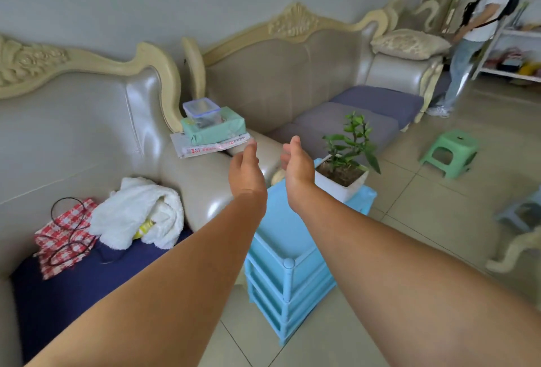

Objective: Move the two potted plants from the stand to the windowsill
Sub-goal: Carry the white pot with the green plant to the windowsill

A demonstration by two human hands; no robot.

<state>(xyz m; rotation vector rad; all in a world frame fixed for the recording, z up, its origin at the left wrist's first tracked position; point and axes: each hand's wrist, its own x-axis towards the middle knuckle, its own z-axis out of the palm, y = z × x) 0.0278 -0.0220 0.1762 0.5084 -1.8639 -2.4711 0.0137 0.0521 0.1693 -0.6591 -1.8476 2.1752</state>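
one potted plant (345,159), two hands (247,172), two sofas (292,79)

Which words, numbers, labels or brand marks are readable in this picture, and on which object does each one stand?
Nothing can be read with certainty.
White packet under the green tissue pack on the sofa arm: red print along its edge, too blurred to read.
Green tissue pack: no legible print.
Clear lidded box on top: no label visible.
White plant pot, blue stand, green stool: no text.
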